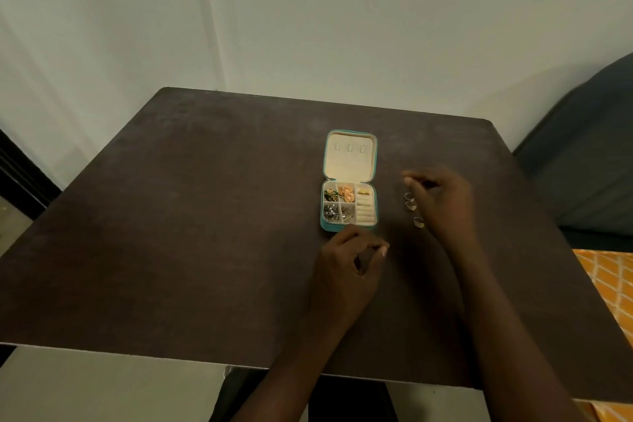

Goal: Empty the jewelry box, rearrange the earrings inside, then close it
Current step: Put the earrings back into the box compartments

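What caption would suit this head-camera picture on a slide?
Open teal jewelry box on a dark table, three rings laid beside it, right hand above them, left hand near the box.

dark table [171, 216], pale wall [308, 10], orange patterned cloth [606, 277] at right.

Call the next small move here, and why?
Probably the right hand goes back to the open box for the gold ring left in the ring rolls. Three rings already lie on the table beside it; the earring compartments are still full. The left hand rests near the box front.
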